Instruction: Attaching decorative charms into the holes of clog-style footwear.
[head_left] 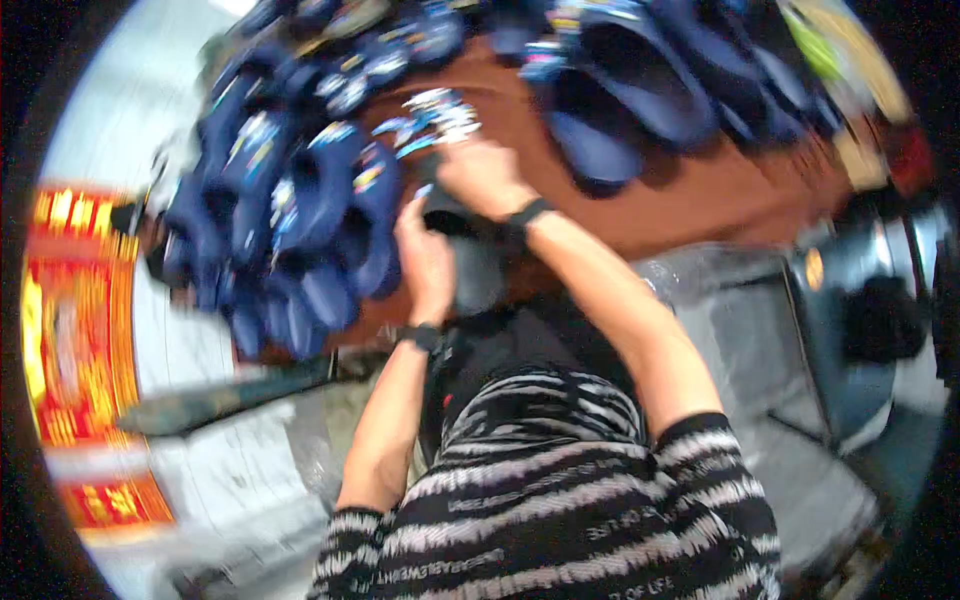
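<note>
Head view: grey shoe [478, 278] mid-frame, at the near edge of the brown-covered bench [640, 215]. Left hand [428, 268] has its fingers curled around the shoe's left side. Right hand [482, 180] at its far end, fingers bunched; blurred, can't tell if they grip anything. Blue-and-white pieces [440, 115] just beyond. Navy shoes [375, 240] heaped left, more upper right.
</note>
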